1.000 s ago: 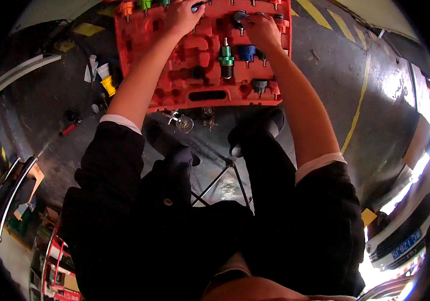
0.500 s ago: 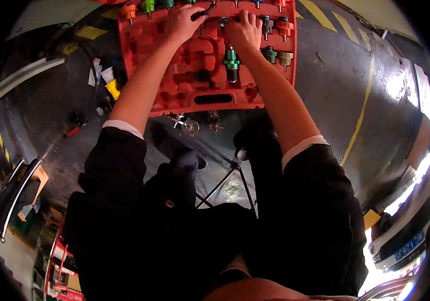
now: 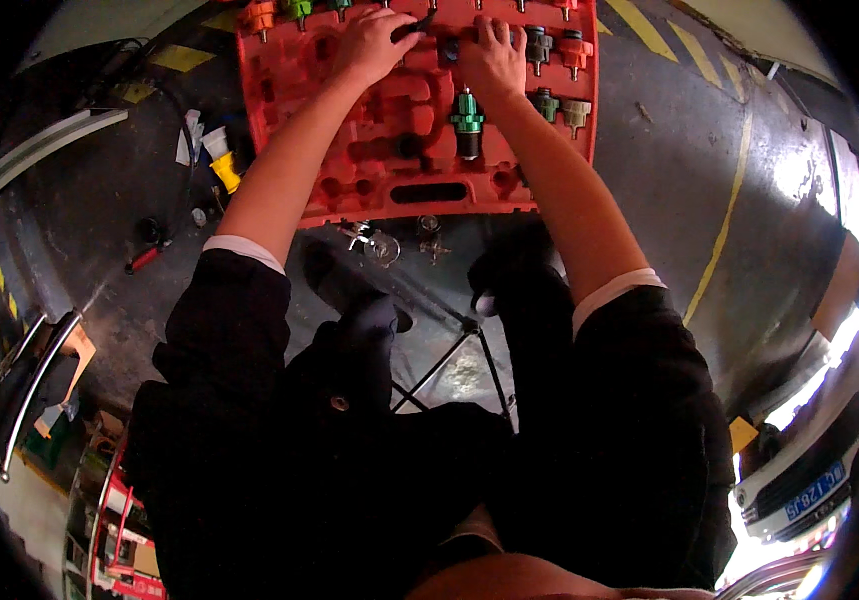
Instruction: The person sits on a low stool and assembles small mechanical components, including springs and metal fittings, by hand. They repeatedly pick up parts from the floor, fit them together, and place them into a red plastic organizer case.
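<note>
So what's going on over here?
A person is working with both hands in an open red case of colored fittings. The left hand has a small dark piece at its thumb and fingers. The right hand reaches down over the case; whether it grips anything is hard to tell. A green fitting with a black end lies in the case, just below the right hand in the picture.

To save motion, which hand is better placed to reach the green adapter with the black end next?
Probably your right hand: it sits closer to the green adapter, though its grip is hidden. Your left hand is farther and seems to pinch a dark object.
</note>
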Action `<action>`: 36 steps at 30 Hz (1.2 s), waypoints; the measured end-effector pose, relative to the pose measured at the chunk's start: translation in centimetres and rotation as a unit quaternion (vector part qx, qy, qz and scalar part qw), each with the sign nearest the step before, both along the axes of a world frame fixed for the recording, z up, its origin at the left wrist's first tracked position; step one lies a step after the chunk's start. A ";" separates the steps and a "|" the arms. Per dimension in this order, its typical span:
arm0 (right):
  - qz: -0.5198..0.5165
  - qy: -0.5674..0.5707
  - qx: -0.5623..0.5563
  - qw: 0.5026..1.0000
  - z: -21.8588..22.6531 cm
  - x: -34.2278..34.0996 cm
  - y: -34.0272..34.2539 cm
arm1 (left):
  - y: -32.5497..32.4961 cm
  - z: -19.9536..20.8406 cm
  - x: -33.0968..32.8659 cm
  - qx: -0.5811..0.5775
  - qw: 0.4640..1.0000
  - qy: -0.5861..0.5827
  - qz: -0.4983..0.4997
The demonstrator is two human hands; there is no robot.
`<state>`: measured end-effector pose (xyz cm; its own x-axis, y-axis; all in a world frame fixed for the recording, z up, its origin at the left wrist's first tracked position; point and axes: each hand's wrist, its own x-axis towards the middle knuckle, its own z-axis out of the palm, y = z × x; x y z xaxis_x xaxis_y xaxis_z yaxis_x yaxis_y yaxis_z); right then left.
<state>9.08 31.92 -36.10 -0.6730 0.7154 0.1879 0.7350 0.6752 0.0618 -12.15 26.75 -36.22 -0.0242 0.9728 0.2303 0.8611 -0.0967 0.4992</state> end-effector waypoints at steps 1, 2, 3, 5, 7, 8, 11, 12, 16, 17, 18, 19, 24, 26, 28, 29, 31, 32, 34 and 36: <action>-0.004 0.014 -0.005 1.000 0.0 -0.2 0.1 | -0.1 0.0 -0.1 0.000 1.000 0.002 0.000; -0.008 0.027 -0.009 1.000 0.6 -0.4 0.2 | -0.1 0.1 0.0 -0.005 1.000 -0.001 0.003; -0.012 0.040 -0.014 0.999 1.0 -0.6 0.2 | -0.2 0.3 0.2 -0.010 1.000 -0.004 0.006; -0.012 0.024 -0.090 0.996 0.5 -0.5 0.8 | -0.1 0.5 0.6 -0.021 1.000 -0.005 0.012; -0.016 0.016 -0.143 0.990 0.0 -0.3 0.9 | -0.1 0.7 0.9 -0.034 0.999 -0.003 0.020; -0.015 0.020 -0.157 0.987 0.6 -0.7 0.7 | -0.3 0.1 0.4 -0.024 1.000 0.008 0.017; 0.010 0.051 -0.089 0.995 0.0 -1.0 0.5 | -0.6 -1.2 -0.4 -0.017 0.999 0.027 0.017; 0.020 0.062 -0.046 0.997 -0.5 -0.7 0.5 | -0.5 -0.6 0.4 -0.030 0.999 0.025 0.022; 0.006 0.053 -0.079 0.995 -1.2 -0.2 0.6 | -1.0 0.9 2.0 -0.069 0.996 0.048 0.008; 0.005 0.042 -0.082 0.996 -1.0 -0.4 0.6 | -1.3 0.7 2.2 -0.065 0.996 0.056 0.014; 0.004 0.031 -0.086 0.996 -0.7 -0.5 0.6 | -1.7 0.6 2.5 -0.062 0.996 0.064 0.020; 0.005 0.040 -0.092 0.995 -0.4 -0.7 0.7 | -1.9 0.4 2.7 -0.058 0.995 0.072 0.026; 0.002 0.050 -0.086 0.995 -0.2 -0.8 0.9 | -1.9 0.9 3.1 -0.087 0.993 0.074 0.014; 0.008 0.064 -0.086 0.994 -0.7 -0.5 1.0 | -2.0 1.2 3.3 -0.091 0.993 0.076 0.014; 0.019 0.045 -0.084 0.995 -1.3 -0.1 0.9 | -2.1 1.5 3.8 -0.105 0.992 0.072 0.015; 0.028 0.021 -0.082 0.996 -1.2 0.0 0.8 | -2.2 1.2 3.8 -0.109 0.991 0.079 0.007; 0.041 0.007 -0.074 0.996 -1.3 0.0 0.7 | -2.5 0.5 3.9 -0.118 0.989 0.092 -0.010; 0.044 0.018 -0.069 0.997 -1.3 0.0 0.7 | -2.7 0.2 4.1 -0.109 0.990 0.084 -0.004; 0.049 0.046 -0.062 0.996 -1.3 0.1 0.8 | -3.0 -0.4 4.5 -0.093 0.993 0.070 0.007; 0.054 0.082 -0.060 0.993 -1.0 0.0 0.7 | -3.2 -1.2 4.3 -0.061 0.995 0.072 0.012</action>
